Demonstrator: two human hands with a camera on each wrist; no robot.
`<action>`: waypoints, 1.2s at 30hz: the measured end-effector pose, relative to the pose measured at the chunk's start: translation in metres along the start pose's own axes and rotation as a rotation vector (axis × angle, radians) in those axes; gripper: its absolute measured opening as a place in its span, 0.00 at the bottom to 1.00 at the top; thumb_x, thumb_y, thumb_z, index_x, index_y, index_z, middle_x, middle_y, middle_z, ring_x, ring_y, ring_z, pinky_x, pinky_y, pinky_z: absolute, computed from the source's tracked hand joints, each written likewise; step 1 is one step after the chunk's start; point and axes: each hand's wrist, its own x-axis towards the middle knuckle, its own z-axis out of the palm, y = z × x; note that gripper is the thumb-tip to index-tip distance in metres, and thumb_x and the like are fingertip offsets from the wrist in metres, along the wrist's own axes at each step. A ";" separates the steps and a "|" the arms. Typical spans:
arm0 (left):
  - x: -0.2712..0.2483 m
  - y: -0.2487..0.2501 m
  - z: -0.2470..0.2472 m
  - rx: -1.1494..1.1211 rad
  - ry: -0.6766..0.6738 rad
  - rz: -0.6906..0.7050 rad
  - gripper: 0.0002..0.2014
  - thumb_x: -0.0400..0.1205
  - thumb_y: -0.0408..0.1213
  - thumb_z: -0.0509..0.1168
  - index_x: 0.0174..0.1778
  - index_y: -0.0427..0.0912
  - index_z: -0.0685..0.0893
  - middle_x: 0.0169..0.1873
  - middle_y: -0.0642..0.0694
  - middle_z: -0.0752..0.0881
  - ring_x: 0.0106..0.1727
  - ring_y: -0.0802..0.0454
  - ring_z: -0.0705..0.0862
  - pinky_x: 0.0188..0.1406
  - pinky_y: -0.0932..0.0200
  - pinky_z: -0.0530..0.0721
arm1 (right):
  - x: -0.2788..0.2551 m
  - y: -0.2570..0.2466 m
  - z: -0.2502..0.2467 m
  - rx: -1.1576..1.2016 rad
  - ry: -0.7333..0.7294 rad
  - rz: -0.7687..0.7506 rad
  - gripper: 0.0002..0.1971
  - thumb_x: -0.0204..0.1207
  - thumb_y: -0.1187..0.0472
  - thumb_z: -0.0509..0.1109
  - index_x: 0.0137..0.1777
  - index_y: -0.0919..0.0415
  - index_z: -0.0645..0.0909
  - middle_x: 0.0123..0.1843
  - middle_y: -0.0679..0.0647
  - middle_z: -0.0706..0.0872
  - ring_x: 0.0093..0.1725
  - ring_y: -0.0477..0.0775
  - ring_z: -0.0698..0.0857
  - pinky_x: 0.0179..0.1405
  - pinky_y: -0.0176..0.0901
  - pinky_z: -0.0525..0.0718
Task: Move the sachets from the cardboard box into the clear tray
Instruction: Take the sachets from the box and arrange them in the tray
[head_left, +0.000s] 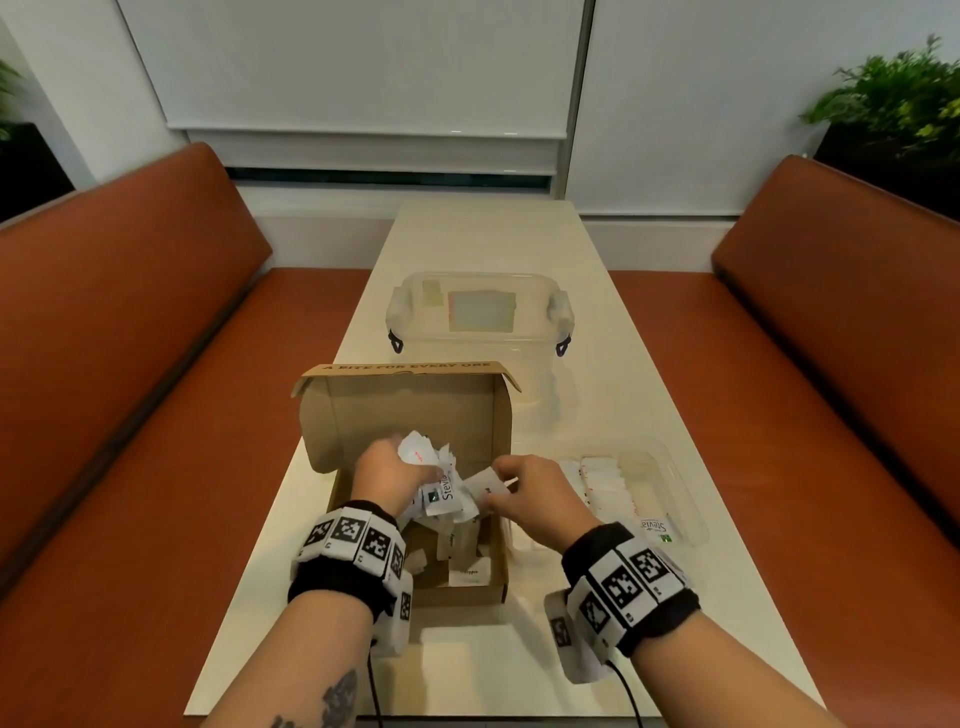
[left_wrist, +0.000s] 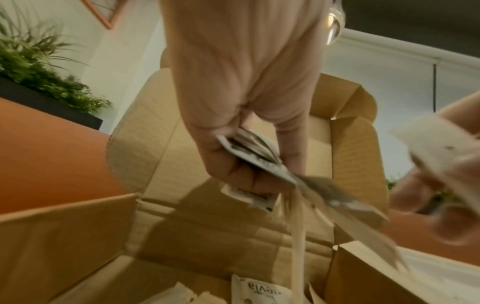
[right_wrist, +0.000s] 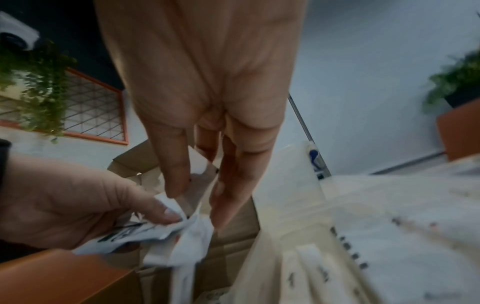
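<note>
The open cardboard box (head_left: 363, 415) stands at the table's middle, its lid upright, with loose white sachets (head_left: 470, 571) on its floor. Above it my left hand (head_left: 410, 467) grips a crumpled bunch of sachets (head_left: 441, 483); in the left wrist view that bunch of sachets (left_wrist: 259, 160) fans out from the curled fingers (left_wrist: 228, 164). My right hand (head_left: 501, 491), just right of the bunch, pinches one sachet (head_left: 483, 488) at the bunch's edge. The clear tray (head_left: 675, 499) lies right of the box and holds rows of sachets (head_left: 608, 483).
A clear lidded storage container (head_left: 478, 322) sits behind the box. Orange bench seats (head_left: 156, 415) run along both sides of the narrow cream table (head_left: 483, 660). Potted plants (head_left: 893, 88) stand at the far corners.
</note>
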 end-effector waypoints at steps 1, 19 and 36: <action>0.000 0.000 -0.001 -0.012 0.025 0.017 0.20 0.71 0.33 0.77 0.57 0.33 0.82 0.53 0.36 0.86 0.52 0.42 0.82 0.46 0.56 0.75 | 0.005 -0.001 0.003 0.030 0.005 0.009 0.10 0.73 0.59 0.73 0.49 0.66 0.84 0.49 0.61 0.87 0.49 0.58 0.85 0.52 0.53 0.86; -0.002 -0.018 -0.003 -0.400 -0.093 -0.116 0.19 0.68 0.29 0.78 0.53 0.37 0.81 0.49 0.35 0.87 0.52 0.36 0.86 0.60 0.38 0.82 | 0.031 -0.009 0.037 0.260 0.017 0.088 0.13 0.70 0.60 0.76 0.51 0.65 0.82 0.43 0.54 0.86 0.43 0.52 0.85 0.40 0.40 0.81; -0.006 0.003 0.004 -1.009 -0.254 -0.354 0.14 0.84 0.29 0.53 0.52 0.29 0.83 0.37 0.34 0.90 0.33 0.43 0.90 0.26 0.55 0.87 | 0.024 -0.031 0.026 0.555 0.248 0.032 0.10 0.69 0.64 0.77 0.40 0.62 0.77 0.40 0.59 0.84 0.41 0.55 0.84 0.38 0.45 0.82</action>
